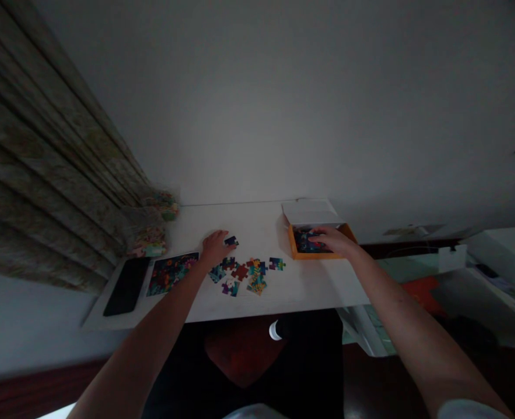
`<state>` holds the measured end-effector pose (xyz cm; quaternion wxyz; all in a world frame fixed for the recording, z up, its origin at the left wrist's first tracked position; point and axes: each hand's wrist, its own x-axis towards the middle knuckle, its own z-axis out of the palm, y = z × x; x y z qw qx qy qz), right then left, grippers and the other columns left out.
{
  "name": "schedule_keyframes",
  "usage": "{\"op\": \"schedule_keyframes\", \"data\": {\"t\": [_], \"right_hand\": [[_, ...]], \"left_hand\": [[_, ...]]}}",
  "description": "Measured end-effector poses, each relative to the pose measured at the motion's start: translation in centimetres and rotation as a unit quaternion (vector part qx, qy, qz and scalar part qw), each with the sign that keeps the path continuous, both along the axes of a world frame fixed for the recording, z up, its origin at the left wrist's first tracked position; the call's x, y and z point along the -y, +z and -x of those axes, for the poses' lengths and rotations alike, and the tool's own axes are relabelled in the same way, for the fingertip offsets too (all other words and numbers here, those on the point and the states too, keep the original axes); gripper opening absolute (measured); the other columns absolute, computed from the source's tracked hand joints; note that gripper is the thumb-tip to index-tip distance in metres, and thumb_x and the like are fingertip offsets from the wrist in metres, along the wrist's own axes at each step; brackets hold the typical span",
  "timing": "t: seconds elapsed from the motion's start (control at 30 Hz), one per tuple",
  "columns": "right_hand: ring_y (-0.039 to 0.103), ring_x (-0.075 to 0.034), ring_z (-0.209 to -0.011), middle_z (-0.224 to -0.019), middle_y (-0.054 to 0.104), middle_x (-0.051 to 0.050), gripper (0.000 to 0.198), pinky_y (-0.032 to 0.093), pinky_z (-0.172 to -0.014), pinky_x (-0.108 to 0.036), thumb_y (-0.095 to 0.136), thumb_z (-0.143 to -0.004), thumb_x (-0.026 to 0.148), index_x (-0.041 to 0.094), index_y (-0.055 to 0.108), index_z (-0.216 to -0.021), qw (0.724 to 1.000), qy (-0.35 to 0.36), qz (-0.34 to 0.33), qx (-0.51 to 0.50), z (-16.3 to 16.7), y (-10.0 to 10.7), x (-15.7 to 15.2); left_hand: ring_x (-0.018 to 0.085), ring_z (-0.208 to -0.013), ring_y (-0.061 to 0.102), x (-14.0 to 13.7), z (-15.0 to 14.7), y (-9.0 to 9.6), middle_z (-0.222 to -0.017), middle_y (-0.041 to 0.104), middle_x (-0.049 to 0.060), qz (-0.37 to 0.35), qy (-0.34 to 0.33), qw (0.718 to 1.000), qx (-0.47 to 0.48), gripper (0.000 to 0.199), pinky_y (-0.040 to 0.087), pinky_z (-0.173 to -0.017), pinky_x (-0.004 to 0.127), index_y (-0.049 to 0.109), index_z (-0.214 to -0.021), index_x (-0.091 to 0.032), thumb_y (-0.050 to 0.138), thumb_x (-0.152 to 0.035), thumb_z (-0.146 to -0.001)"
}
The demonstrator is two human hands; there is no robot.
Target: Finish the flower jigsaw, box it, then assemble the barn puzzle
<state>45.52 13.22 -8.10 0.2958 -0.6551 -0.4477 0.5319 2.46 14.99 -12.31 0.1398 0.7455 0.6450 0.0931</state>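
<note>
My left hand (213, 248) is over the white table, its thumb and forefinger closed around the edge of a dark blue puzzle piece (231, 240). Below it lies a loose cluster of colourful puzzle pieces (240, 272), some touching. One purple and green piece (277, 264) lies apart to the right. Inside an orange box (318, 255), the fingers of my right hand (328, 239) are closed on a dark puzzle piece among several others; its outline is hard to make out. Under my left forearm is a printed picture sheet (170, 273), partly covered.
A black flat device or case (127, 286) lies on the table's left end. Clear plastic bags of pieces (150, 240) stand by the curtain (52, 151). The box's white lid (312, 213) is raised behind it. To the right is a white shelf unit (497, 273).
</note>
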Motion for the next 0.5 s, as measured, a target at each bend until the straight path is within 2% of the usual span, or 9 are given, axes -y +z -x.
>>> {"op": "schedule_keyframes", "data": {"t": [0.13,0.27,0.37,0.43,0.5], "right_hand": [[0.067,-0.014,-0.064,-0.076,0.073,-0.004,0.026,0.051,-0.052,-0.02,0.086,-0.067,0.023,0.02,0.072,-0.088,0.999,-0.043,-0.03,-0.008,-0.7,-0.4,-0.2],[0.068,-0.017,-0.064,-0.072,0.072,-0.003,0.026,0.056,-0.056,-0.025,0.087,-0.065,0.025,0.021,0.071,-0.085,0.989,-0.128,-0.073,0.005,-3.5,-0.7,-0.5],[0.073,-0.023,-0.078,-0.076,0.073,-0.006,0.019,0.061,-0.071,-0.034,0.083,-0.069,0.023,0.021,0.071,-0.083,0.969,-0.159,-0.118,0.15,-5.3,-1.0,-0.6],[0.074,-0.028,-0.093,-0.087,0.076,-0.01,0.017,0.06,-0.085,-0.04,0.078,-0.071,0.019,0.019,0.072,-0.088,0.938,-0.122,-0.159,0.282,-5.6,-1.2,-0.2],[0.071,-0.031,-0.106,-0.105,0.075,-0.015,0.023,0.055,-0.098,-0.044,0.071,-0.076,0.015,0.017,0.074,-0.098,0.9,-0.06,-0.207,0.379,-5.1,-1.4,0.4]], "left_hand": [[0.032,-0.141,0.05,-0.3,-0.2,0.0,-0.15,0.058,0.014,0.016,-0.02,0.999,0.034,0.056,0.038,-0.114,0.041,0.057,-0.144,-0.021,0.07,-0.034,-0.091],[0.032,-0.127,0.06,-0.8,-0.9,0.1,-0.133,0.068,0.014,0.047,0.036,0.994,0.095,0.06,0.044,-0.107,0.041,0.062,-0.137,-0.021,0.079,-0.021,-0.079],[0.03,-0.111,0.066,-1.4,-1.5,0.0,-0.113,0.072,0.01,0.062,0.101,0.968,0.22,0.064,0.049,-0.099,0.04,0.069,-0.121,-0.02,0.086,-0.009,-0.061],[0.027,-0.101,0.067,-1.8,-1.8,0.0,-0.104,0.07,0.008,0.062,0.131,0.945,0.295,0.062,0.052,-0.091,0.038,0.071,-0.11,-0.02,0.085,-0.004,-0.052],[0.025,-0.093,0.067,-1.9,-1.9,0.0,-0.099,0.069,0.007,0.059,0.14,0.93,0.333,0.056,0.054,-0.083,0.036,0.071,-0.102,-0.019,0.084,-0.004,-0.05]]}}
